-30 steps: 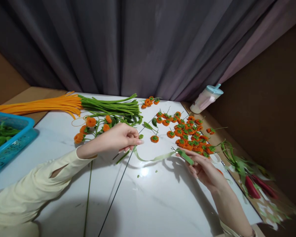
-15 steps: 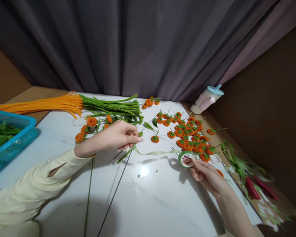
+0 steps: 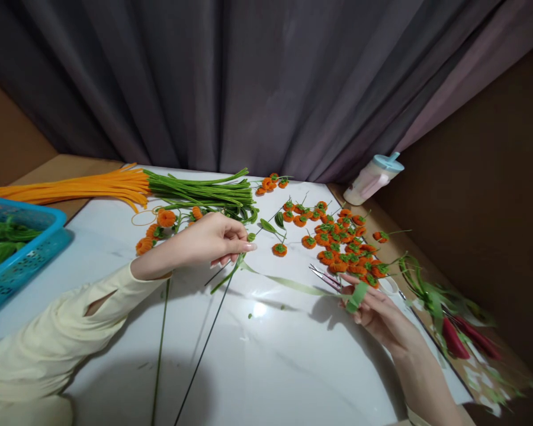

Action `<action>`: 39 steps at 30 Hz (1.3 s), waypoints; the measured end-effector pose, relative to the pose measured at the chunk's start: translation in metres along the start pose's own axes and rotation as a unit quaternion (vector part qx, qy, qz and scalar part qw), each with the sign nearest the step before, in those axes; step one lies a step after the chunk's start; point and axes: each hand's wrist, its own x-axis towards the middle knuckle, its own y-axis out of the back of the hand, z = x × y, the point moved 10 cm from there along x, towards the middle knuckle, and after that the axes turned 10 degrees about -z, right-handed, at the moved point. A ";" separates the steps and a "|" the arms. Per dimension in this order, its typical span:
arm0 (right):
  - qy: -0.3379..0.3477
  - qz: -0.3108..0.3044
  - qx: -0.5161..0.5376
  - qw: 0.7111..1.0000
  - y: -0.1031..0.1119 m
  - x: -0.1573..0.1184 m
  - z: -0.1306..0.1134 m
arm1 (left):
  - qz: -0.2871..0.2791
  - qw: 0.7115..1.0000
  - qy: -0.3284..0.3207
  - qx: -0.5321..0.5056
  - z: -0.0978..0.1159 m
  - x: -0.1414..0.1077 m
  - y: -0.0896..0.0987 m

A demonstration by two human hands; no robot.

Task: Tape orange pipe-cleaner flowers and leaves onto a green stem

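Note:
My left hand (image 3: pixel 222 239) pinches a long dark green stem (image 3: pixel 208 340) with a small green tip (image 3: pixel 251 236) showing beyond the fingers. From there a pale green tape strip (image 3: pixel 293 286) stretches to the roll of green tape (image 3: pixel 356 297), turned edge-on at my right hand (image 3: pixel 377 307). Small scissors (image 3: pixel 326 278) also lie in my right hand, blades pointing left. Many orange pumpkin-like pieces (image 3: pixel 337 239) with green tops lie just beyond it. Two green leaves (image 3: pixel 267 226) and a single orange piece (image 3: pixel 279 249) rest between the hands.
A blue basket (image 3: pixel 22 254) of green leaves stands at left. Orange fuzzy stems (image 3: pixel 80 188) and green ones (image 3: pixel 199 192) lie along the back. A tumbler (image 3: pixel 373 177) stands back right, and red-handled pliers (image 3: pixel 455 337) lie at right.
The tape roll has turned from face-on to edge-on and moved slightly right and down with my right hand's fingers. The scissors show more. My left hand has barely moved.

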 end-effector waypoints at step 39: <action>-0.112 -0.019 -0.237 0.965 -0.018 0.014 0.008 | 0.023 0.999 0.038 0.008 0.001 -0.004 0.006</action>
